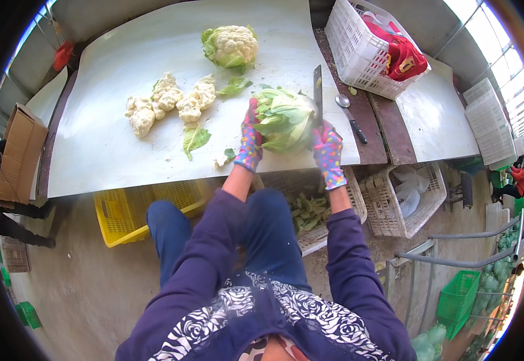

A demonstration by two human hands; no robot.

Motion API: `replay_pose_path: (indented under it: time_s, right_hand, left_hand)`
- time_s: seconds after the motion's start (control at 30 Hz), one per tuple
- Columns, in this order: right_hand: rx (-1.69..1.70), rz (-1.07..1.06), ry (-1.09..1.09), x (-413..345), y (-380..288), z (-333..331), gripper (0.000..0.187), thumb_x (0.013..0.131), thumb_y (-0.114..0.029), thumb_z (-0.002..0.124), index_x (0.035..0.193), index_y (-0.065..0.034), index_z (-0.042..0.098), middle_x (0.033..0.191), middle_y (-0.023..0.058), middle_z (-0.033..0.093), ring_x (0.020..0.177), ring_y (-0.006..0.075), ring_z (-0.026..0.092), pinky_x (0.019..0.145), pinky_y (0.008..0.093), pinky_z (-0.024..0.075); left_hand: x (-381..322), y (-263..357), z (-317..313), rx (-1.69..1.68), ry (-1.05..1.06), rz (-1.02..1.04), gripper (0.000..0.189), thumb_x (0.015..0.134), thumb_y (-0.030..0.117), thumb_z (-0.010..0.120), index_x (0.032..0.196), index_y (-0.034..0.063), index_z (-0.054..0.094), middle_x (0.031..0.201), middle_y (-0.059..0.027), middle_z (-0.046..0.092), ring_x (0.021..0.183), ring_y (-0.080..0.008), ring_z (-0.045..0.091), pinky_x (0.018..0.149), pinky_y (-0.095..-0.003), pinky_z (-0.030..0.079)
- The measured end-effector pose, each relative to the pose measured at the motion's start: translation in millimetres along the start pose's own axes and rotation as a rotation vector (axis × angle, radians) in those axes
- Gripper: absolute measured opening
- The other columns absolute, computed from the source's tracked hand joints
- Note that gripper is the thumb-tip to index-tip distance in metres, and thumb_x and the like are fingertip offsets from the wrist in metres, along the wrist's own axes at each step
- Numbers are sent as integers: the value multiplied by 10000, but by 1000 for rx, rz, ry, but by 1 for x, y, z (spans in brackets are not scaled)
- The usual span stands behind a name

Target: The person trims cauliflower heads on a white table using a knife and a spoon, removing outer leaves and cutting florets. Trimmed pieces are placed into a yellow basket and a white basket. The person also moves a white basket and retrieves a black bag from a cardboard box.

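My left hand (pixel 250 137), in a flowered glove with pink fingers, grips the left side of a cauliflower (pixel 284 118) wrapped in green leaves. My right hand (pixel 328 151), gloved alike, is closed around the handle of a knife. The broad knife blade (pixel 318 94) points away from me, close against the cauliflower's right side; whether it cuts in is blurred. Beyond them a second cauliflower (pixel 235 46) rests on the white tabletop (pixel 108 81), curd showing. Cut cauliflower florets (pixel 165 94) lie to the left, with loose leaf pieces (pixel 195 141) near them.
A spoon (pixel 342 100) and a small black-handled knife (pixel 359 131) lie right of the white sheet. Behind them stands a white crate (pixel 356 49) with red cloth. Below the edge are a yellow crate (pixel 108 221), a leaf-filled crate (pixel 311 246) and a crate with plastic (pixel 379 216).
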State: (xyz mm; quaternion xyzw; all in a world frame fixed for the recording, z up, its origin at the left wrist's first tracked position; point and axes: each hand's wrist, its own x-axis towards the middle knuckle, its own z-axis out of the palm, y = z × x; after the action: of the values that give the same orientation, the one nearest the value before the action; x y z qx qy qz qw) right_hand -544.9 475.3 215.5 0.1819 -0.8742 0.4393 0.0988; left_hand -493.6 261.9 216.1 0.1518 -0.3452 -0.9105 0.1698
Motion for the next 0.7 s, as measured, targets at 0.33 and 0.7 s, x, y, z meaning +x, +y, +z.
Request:
replay_pose_path:
  time_s: [0.33,0.7]
  right_hand:
    - [338,35,-193,-15,-70,7,378,978,-184,645,1296,10,587,793,115,704,661,203,676,628,358,528]
    - [31,-225,-96,-69,-89,-12,272,947,-169,691,1155,-2,640,769,184,666,703,368,686,627,444,518]
  left_hand:
    - [-26,68,-36,1101,162,562,664,960,521,665,1500,161,527,1472,-207,496,1344,-376,475,1131,-456,377]
    - [-25,50,-38,1290,163,814,595,997,471,628,1499,170,516,1444,-195,537,1336,-372,494,1114,-470,386]
